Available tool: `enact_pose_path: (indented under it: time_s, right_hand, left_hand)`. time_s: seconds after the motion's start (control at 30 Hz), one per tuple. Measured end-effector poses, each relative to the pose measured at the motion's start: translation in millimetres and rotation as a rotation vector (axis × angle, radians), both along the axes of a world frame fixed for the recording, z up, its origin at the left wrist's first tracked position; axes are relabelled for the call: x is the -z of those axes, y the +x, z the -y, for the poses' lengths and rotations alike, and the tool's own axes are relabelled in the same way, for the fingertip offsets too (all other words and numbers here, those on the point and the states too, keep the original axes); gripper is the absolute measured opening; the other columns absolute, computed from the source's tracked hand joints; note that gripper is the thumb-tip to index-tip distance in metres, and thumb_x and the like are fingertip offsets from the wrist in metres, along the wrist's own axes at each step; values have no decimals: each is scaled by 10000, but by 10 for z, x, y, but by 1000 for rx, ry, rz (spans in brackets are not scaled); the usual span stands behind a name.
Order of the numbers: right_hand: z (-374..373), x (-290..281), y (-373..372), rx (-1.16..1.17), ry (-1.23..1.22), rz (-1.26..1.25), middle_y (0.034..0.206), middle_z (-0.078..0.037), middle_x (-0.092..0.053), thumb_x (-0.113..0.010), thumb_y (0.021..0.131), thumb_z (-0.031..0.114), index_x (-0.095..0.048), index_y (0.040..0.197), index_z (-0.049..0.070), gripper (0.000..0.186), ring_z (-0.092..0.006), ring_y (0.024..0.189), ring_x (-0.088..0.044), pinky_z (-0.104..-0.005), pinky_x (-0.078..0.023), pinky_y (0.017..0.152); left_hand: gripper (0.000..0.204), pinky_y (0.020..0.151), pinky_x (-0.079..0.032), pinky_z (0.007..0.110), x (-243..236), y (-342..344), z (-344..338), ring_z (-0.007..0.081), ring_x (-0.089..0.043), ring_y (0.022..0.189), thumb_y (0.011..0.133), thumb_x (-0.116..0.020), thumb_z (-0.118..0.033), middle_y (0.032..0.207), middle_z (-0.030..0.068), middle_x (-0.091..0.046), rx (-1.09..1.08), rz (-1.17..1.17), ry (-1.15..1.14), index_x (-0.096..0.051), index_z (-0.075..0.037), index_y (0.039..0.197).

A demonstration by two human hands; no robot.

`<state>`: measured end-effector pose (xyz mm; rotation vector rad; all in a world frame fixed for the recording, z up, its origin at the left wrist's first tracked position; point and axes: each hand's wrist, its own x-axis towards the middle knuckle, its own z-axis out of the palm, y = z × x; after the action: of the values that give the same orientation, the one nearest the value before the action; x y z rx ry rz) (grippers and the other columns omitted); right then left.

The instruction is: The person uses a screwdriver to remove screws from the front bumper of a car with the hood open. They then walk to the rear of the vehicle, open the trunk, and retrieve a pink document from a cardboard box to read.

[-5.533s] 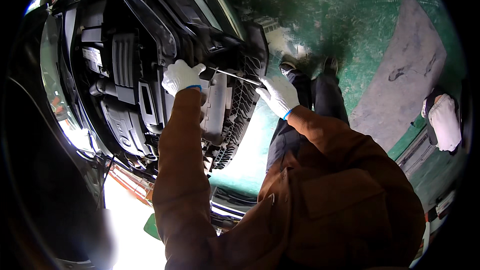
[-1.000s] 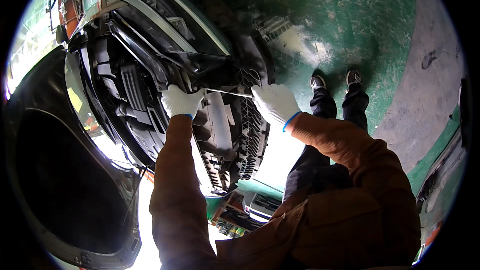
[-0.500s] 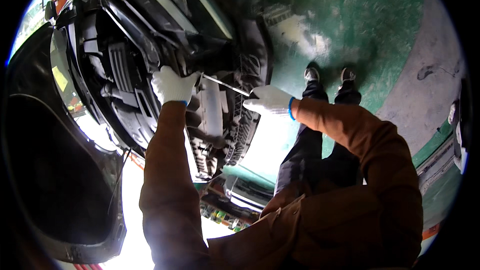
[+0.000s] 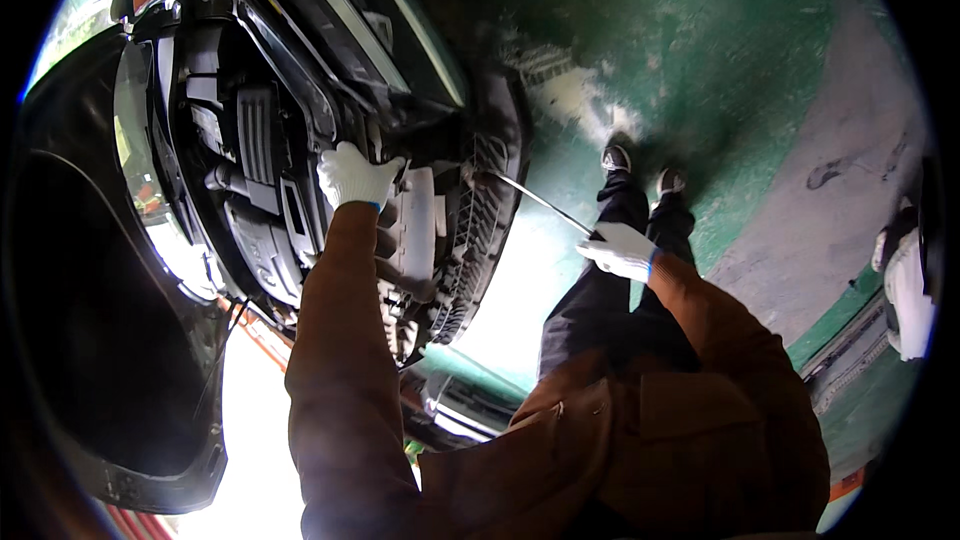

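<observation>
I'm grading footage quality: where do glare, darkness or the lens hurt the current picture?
Head view: glare whites out the area left of the left sleeve; head view: the open hood is mostly black; head view: fisheye leaves a dark round rim; head view: the slim rod in the right hand reads clearly.

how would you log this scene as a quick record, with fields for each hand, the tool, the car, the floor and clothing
left hand: white glove, at the front edge of the engine bay; grip unclear
right hand: white glove, fingers closed on one end of the tool
tool: thin metal rod, far end pointing toward the car's front
car: bonnet raised, pale bar showing at the front
floor: green, with a grey patch
clothing: brown jacket, dark trousers
</observation>
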<state>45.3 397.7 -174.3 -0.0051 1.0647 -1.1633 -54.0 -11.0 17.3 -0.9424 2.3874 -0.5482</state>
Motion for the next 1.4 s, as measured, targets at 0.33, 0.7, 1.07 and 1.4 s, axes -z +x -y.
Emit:
enact_pose_path:
  time_s: [0.33, 0.7, 1.07, 1.4]
  right_hand:
    - [-2860, 225, -243, 381, 1049, -93, 553, -77, -494, -623, 877, 298, -591, 792, 64, 251, -241, 449, -516, -433, -372, 424]
    - [-1742, -590, -2307, 390, 763, -266, 527, -22, -435, -593, 908, 290, -537, 772, 134, 214, -190, 391, -422, -381, -325, 385]
    - [-586, -1330, -4055, 240, 701, -512, 617, -52, -527, -642, 949, 322, -566, 878, 115, 231, -186, 423, -471, -366, -381, 396]
    - [-1118, -753, -5037, -136, 841, -533, 679, -115, -621, -661, 879, 291, -655, 868, 49, 242, -265, 583, -607, -431, -486, 556]
  left_hand:
    - [752, 896, -556, 425, -290, -147, 58, 336, -630, 1114, 668, -886, -581, 1159, 184, -629, -167, 71, 115, -664, -49, 1151]
    - [722, 940, -541, 434, -592, -299, 271, 311, -636, 1152, 702, -809, -634, 1225, 137, -650, -317, 70, 251, -703, -95, 1170]
    - [832, 946, -513, 471, -391, -1337, -32, 386, -605, 1108, 666, -839, -585, 1157, 205, -597, -633, -656, 254, -597, -14, 1221]
    - [893, 952, -511, 468, -433, -1543, 98, 386, -595, 1121, 609, -868, -600, 1200, 213, -577, -789, -655, 234, -576, -13, 1215]
